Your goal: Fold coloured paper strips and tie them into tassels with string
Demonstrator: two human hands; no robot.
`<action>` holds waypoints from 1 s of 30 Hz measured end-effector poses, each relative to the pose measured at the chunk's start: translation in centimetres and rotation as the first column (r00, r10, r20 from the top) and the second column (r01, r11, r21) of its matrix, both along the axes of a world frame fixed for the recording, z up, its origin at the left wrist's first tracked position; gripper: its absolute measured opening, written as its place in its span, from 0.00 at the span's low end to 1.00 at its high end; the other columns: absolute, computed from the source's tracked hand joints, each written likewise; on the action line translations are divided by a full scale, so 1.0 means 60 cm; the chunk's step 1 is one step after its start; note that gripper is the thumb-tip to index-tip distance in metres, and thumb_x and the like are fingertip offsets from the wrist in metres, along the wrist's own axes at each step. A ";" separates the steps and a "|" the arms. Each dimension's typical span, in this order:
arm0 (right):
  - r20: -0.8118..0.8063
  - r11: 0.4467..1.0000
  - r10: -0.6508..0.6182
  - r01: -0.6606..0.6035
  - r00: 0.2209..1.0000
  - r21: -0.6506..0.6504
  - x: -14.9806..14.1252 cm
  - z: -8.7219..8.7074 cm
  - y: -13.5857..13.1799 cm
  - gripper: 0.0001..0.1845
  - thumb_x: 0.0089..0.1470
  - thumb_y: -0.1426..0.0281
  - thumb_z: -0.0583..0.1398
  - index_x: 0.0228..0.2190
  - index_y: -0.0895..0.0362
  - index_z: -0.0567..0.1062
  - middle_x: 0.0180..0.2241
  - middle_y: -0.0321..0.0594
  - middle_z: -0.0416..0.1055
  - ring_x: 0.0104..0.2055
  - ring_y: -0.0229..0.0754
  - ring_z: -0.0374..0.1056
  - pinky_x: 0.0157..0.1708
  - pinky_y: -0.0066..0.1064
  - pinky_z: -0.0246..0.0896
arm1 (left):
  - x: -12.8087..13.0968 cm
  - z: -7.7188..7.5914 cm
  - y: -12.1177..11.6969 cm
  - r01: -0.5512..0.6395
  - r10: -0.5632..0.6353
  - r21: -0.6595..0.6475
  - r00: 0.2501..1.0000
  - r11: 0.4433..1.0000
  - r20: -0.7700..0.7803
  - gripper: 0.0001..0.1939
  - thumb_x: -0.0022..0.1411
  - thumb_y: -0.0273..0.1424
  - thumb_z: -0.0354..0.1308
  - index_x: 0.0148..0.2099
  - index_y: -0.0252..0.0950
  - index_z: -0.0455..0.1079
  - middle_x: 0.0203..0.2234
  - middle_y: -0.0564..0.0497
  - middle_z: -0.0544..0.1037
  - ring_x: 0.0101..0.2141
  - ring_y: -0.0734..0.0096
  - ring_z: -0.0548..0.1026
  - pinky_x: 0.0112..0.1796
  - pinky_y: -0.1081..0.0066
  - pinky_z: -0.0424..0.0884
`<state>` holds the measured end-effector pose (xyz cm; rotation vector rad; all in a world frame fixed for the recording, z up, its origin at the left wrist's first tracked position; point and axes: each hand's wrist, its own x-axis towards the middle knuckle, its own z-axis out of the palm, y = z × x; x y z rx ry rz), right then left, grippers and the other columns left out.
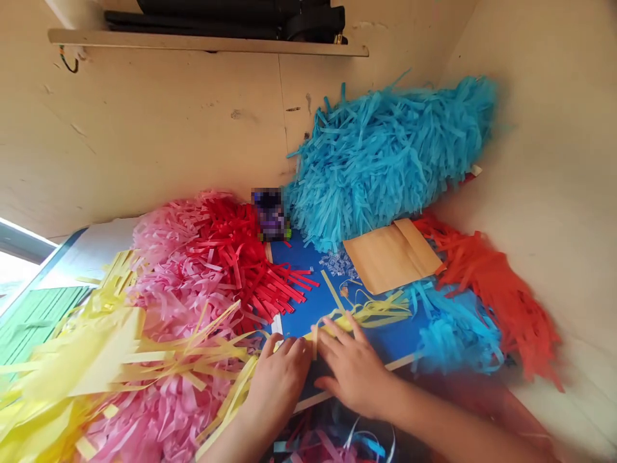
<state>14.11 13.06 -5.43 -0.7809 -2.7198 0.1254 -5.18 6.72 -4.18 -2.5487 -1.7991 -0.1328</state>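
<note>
The left hand [279, 386] and right hand [354, 366] lie spread, fingertips pressing yellow paper strips [371, 313] evenly flat against the blue board [308, 289] near its near edge

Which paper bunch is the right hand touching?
The yellow strips under the fingers of the right hand; the red, orange and blue bunches lie apart.

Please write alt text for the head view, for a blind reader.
The left hand and right hand rest on yellow paper strips on a blue board, beside a pink heap, a red heap, a turquoise heap and an orange heap of shredded paper. A kraft paper envelope lies on the board.
</note>
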 end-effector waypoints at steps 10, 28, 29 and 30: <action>-0.157 0.985 -0.129 0.145 0.979 0.091 0.075 0.032 0.048 0.07 0.65 0.67 0.58 0.42 0.51 0.76 0.43 0.37 0.79 0.44 0.43 0.72 0.54 0.44 0.47 | 0.003 0.010 0.003 -0.050 0.051 -0.021 0.997 0.999 0.051 0.12 0.65 0.21 0.52 0.43 0.37 0.75 0.39 0.50 0.81 0.39 0.61 0.77 0.51 0.52 0.61; 0.231 0.938 0.283 -0.319 0.931 0.135 -0.008 0.026 0.078 0.07 0.60 0.73 0.57 0.31 0.59 0.75 0.30 0.40 0.74 0.32 0.42 0.66 0.54 0.47 0.46 | 0.017 0.004 0.023 -0.076 0.076 0.021 0.997 0.997 -0.024 0.12 0.64 0.20 0.49 0.40 0.34 0.74 0.34 0.46 0.78 0.36 0.60 0.77 0.52 0.53 0.64; 0.256 0.927 0.295 -0.341 0.921 0.158 -0.011 0.026 0.076 0.09 0.59 0.76 0.56 0.30 0.59 0.75 0.29 0.40 0.74 0.32 0.42 0.66 0.55 0.48 0.44 | 0.017 0.006 0.023 -0.080 0.080 0.019 0.997 0.997 -0.021 0.12 0.63 0.20 0.49 0.40 0.34 0.74 0.34 0.46 0.78 0.37 0.60 0.76 0.52 0.53 0.63; 0.272 0.917 0.306 -0.360 0.912 0.174 -0.015 0.026 0.076 0.11 0.59 0.79 0.55 0.28 0.60 0.75 0.28 0.40 0.73 0.32 0.42 0.66 0.56 0.49 0.43 | 0.017 0.009 0.024 -0.087 0.088 0.018 0.996 0.996 -0.018 0.12 0.63 0.20 0.50 0.40 0.34 0.74 0.33 0.45 0.78 0.37 0.60 0.76 0.53 0.52 0.63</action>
